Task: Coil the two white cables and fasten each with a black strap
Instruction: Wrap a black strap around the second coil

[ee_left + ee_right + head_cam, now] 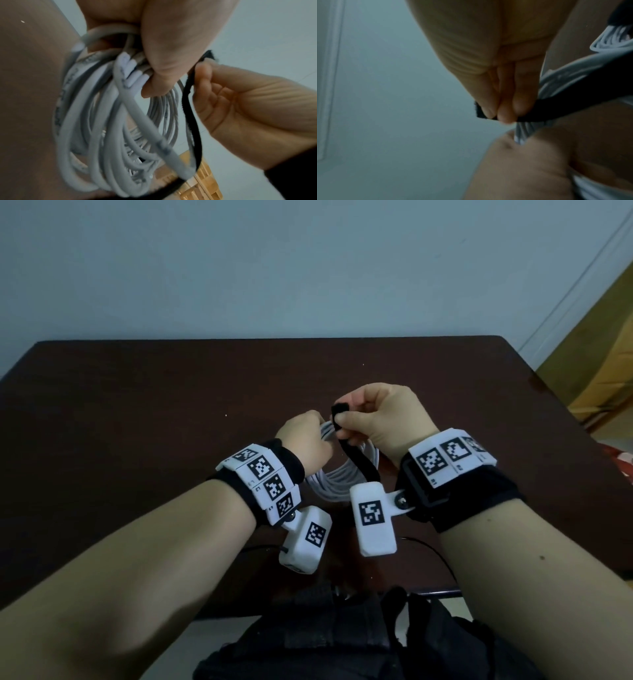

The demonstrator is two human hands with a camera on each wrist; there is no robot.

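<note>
A coiled white cable (pixel 334 478) hangs in the air above the dark brown table (pixel 137 412). My left hand (pixel 305 440) grips the top of the coil (pixel 109 121), fingers curled round the bundled loops. My right hand (pixel 373 416) pinches the upper end of a black strap (pixel 356 453) between thumb and fingertips, just right of the left hand. The strap (pixel 190 115) runs down and under the coil's loops. In the right wrist view the strap (pixel 556 106) stretches taut from the pinch to the cable (pixel 570 73). Only one cable shows.
The table's near edge (pixel 431 590) lies close to my body, where a black bag or garment (pixel 342 642) sits. A pale wall rises behind the table. A wooden piece of furniture (pixel 603 364) stands at the right.
</note>
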